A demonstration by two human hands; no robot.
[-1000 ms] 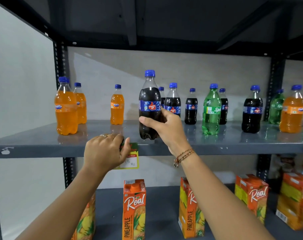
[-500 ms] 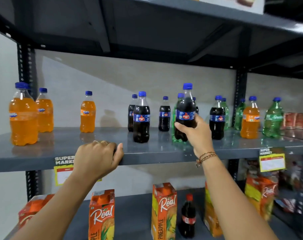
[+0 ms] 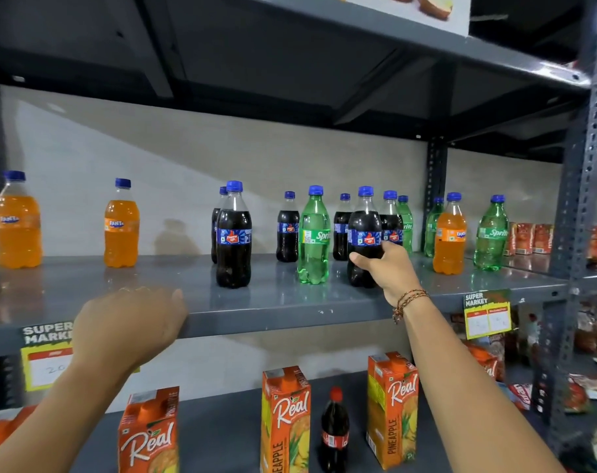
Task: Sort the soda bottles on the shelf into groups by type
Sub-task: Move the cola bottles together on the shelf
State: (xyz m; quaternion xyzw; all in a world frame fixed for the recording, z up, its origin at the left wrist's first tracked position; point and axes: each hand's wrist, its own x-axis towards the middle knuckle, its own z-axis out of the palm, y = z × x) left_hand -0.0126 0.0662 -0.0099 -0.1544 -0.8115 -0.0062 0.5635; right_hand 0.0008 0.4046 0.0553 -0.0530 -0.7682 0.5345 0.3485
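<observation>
Your right hand (image 3: 384,268) is wrapped around the lower body of a cola bottle (image 3: 364,237), which a second ago was up near the left colas and now sits low at the shelf (image 3: 273,302), just right of a green Sprite bottle (image 3: 313,235). Your left hand (image 3: 129,327) rests curled on the shelf's front edge, holding nothing. That Sprite now splits your cola group.
</observation>
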